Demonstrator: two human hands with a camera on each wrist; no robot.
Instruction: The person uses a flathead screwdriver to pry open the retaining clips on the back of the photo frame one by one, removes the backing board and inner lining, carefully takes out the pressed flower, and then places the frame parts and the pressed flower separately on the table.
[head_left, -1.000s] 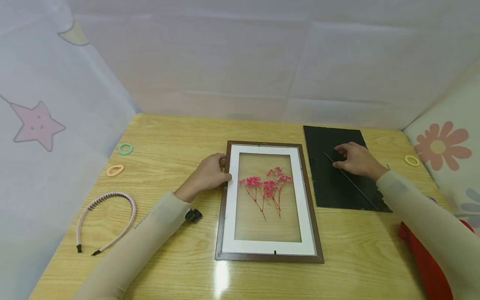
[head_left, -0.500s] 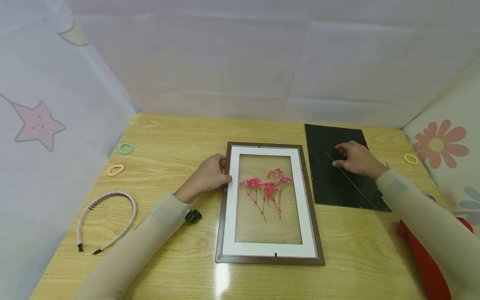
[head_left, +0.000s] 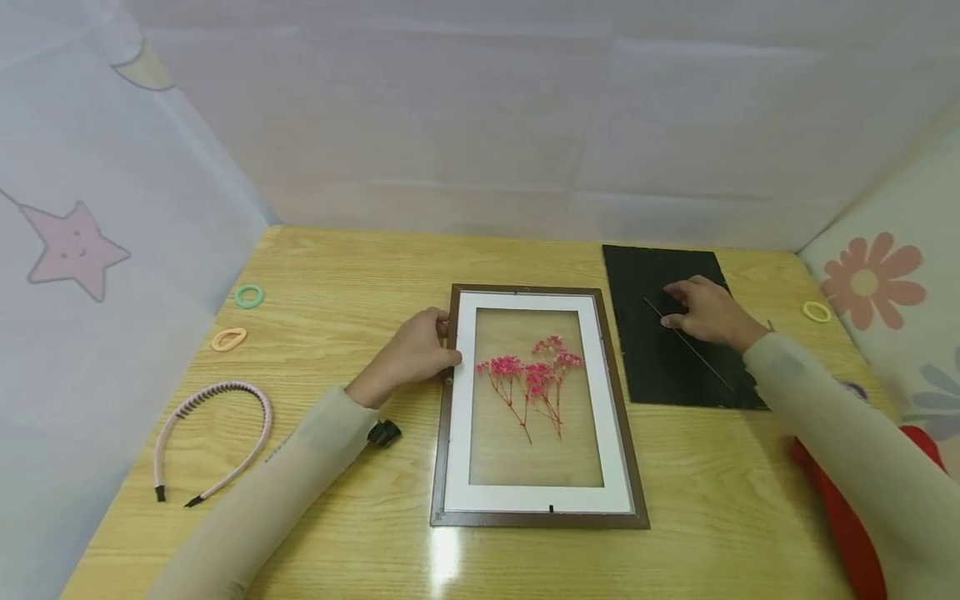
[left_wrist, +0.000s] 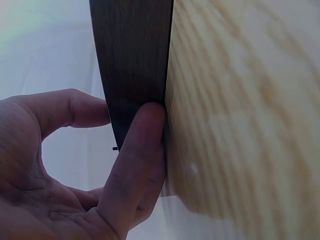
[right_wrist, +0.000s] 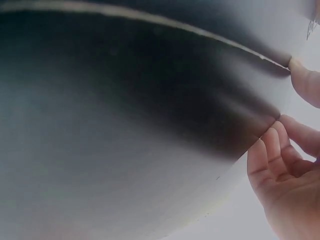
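The left hand (head_left: 411, 354) pinches the picture frame (head_left: 540, 519) at its ten o'clock, probably steadying it on the desk (head_left: 352, 283). At the frame's two o'clock, the right hand (head_left: 708, 312) touches the black board (head_left: 637, 350), grip unclear.

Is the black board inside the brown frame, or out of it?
Out: in the head view, the black board is beside the brown frame, to its right, partly hidden by the right hand.

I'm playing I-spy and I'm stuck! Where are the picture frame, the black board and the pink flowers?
Picture frame (head_left: 525, 518): head view, on its brown bottom edge.
Black board (head_left: 654, 362): head view, on its bare lower left part.
Pink flowers (head_left: 538, 377): head view, on the middle blossoms.
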